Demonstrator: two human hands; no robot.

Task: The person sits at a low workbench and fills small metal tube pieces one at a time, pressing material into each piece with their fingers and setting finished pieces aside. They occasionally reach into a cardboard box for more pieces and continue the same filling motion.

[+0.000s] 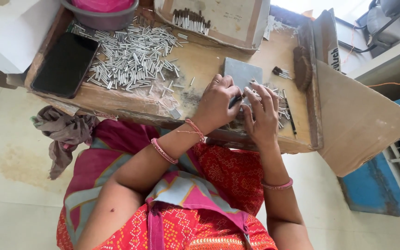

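My left hand point(218, 104) is closed around a small dark stick point(235, 101), pinched between thumb and fingers just below a grey flat slab point(242, 73). My right hand point(262, 113) lies close beside it, its fingers spread over a few short silver tubes point(283, 111) on the wooden board point(200, 60). The fingertips of both hands meet at the dark stick. Whether the right hand grips anything is hidden. Both wrists wear pink bangles.
A large pile of silver tubes point(133, 55) covers the board's left half, beside a black phone point(65, 65). At the far edge stand a grey bowl point(100, 18) and a cardboard box holding dark-tipped sticks point(190, 21). A brown lump point(302, 67) and a cardboard flap point(357, 115) are on the right.
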